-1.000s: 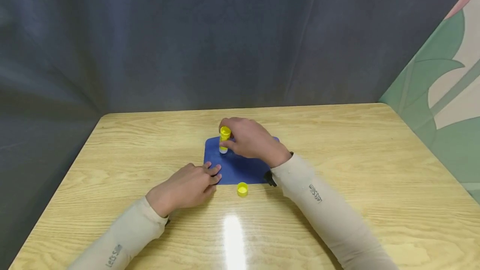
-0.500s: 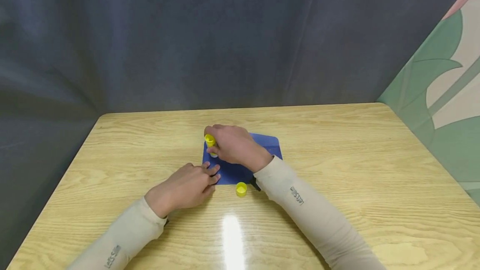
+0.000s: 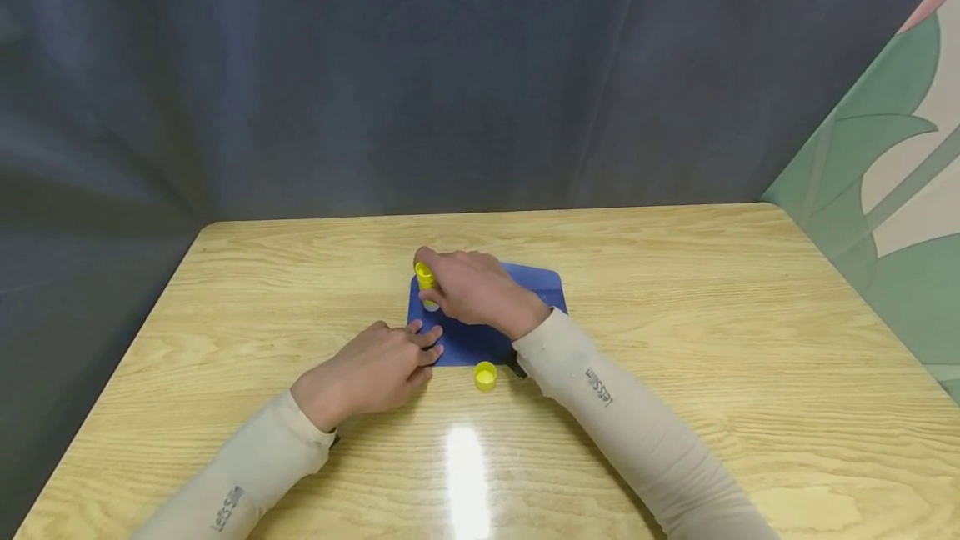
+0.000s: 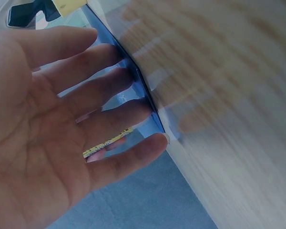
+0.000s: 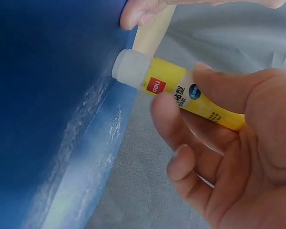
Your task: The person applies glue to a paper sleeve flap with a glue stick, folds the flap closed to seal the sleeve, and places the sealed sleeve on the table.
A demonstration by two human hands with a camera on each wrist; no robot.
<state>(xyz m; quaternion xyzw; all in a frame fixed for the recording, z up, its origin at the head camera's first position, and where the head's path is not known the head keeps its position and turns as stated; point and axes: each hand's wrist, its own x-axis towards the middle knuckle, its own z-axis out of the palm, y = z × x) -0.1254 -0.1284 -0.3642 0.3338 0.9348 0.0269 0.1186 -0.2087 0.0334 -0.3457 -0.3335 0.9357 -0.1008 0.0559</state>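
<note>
My right hand grips a yellow glue stick between thumb and fingers, its white end down against a blue envelope. Whitish glue streaks run along the envelope near its edge in the right wrist view. The stick stands slightly tilted near the envelope's left side. My left hand lies palm down with straight, spread fingers on the envelope's lower left corner. A yellow cap sits on the table just in front of the envelope, between the two hands.
A light wooden table carries everything. A dark grey curtain hangs behind its far edge and along the left. On the right stands a wall panel with a green leaf pattern.
My right hand has moved left with the glue stick along the envelope, then shifted very slightly back right. The left hand and the cap have stayed put.
</note>
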